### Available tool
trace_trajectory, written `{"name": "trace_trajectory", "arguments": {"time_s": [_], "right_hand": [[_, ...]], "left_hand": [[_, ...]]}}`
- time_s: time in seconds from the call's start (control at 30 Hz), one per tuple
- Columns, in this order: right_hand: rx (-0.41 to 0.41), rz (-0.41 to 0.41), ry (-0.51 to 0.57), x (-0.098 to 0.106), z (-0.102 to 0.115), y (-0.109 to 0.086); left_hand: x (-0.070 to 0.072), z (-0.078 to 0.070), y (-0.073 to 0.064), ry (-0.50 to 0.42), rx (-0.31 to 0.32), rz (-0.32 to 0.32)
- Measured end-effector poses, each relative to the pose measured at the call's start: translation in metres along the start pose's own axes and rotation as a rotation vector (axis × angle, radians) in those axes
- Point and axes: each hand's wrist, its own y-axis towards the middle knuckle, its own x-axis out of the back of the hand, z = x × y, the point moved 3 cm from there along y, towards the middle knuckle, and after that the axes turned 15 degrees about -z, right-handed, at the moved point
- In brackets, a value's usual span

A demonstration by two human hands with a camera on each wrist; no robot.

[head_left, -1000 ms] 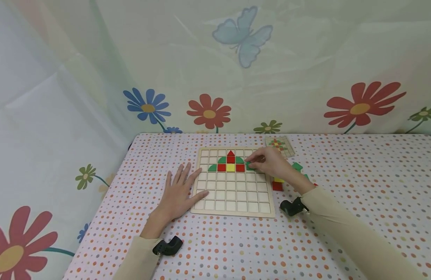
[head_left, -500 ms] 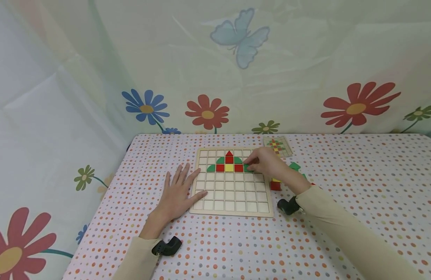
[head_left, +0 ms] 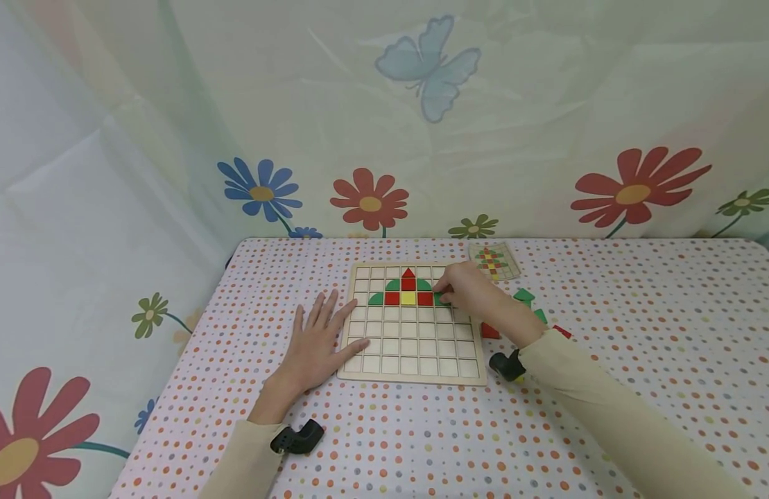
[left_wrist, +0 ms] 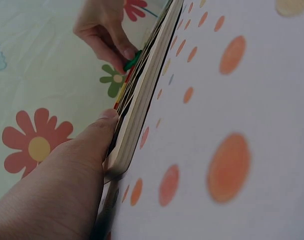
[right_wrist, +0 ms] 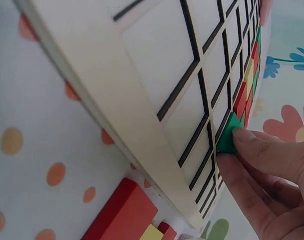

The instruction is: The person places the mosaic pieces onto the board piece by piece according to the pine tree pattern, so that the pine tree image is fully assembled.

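Observation:
A wooden grid board (head_left: 409,365) lies on the table. On it, a red triangle (head_left: 408,273) tops several red squares, a yellow square (head_left: 408,298) and rounded green pieces (head_left: 376,299). My right hand (head_left: 478,294) pinches a green piece (right_wrist: 228,135) between thumb and fingers, in the cell right of the row's last red square (head_left: 424,299). In the right wrist view the piece overlaps its cell and looks slightly tilted. Fingers spread, my left hand (head_left: 314,344) rests at the board's left side, thumb and index tips over the frame.
A small pattern card (head_left: 512,261) lies behind the board's right corner. Right of the board are loose green pieces (head_left: 524,296), a red block (head_left: 489,331) and another red piece (head_left: 562,331), close by the right forearm. A flowered cloth (head_left: 521,173) hangs behind the table.
The right hand has lowered the green piece into line with the row and shifted slightly left. The left hand keeps its place on the board.

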Motion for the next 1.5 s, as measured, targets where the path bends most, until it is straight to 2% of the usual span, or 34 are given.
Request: {"name": "trace_trajectory", "arguments": {"time_s": [0.23, 0.33, 0.43, 0.6, 0.7, 0.83, 1.0, 1.17, 1.5], "right_hand": [[0.051, -0.022, -0.053, -0.001, 0.003, 0.002], [0.056, -0.03, -0.011, -0.001, -0.003, -0.001], [0.068, -0.024, 0.087, 0.003, -0.011, -0.009], [0.063, 0.007, 0.219, 0.026, -0.018, -0.029], [0.068, -0.021, 0.227, 0.045, -0.018, -0.045], [0.059, -0.082, 0.17, 0.068, -0.024, -0.067], [0.011, -0.128, 0.094, 0.087, -0.045, -0.091], [-0.052, -0.159, 0.108, 0.093, -0.069, -0.106], [-0.18, -0.174, 0.064, 0.073, -0.101, -0.1]], "left_hand": [[0.002, -0.001, 0.0, -0.009, -0.003, -0.01], [0.0, -0.001, 0.0, -0.006, -0.006, -0.006], [0.0, -0.001, 0.0, 0.001, -0.007, -0.001], [0.002, -0.002, 0.0, 0.003, -0.004, 0.003], [0.002, -0.003, 0.0, 0.004, -0.003, 0.004], [0.001, -0.002, 0.0, 0.009, -0.002, 0.005], [-0.002, 0.0, 0.0, 0.013, 0.005, 0.01], [-0.003, 0.002, -0.001, 0.004, 0.006, 0.008], [-0.003, 0.002, 0.0, 0.004, 0.002, 0.004]]}}
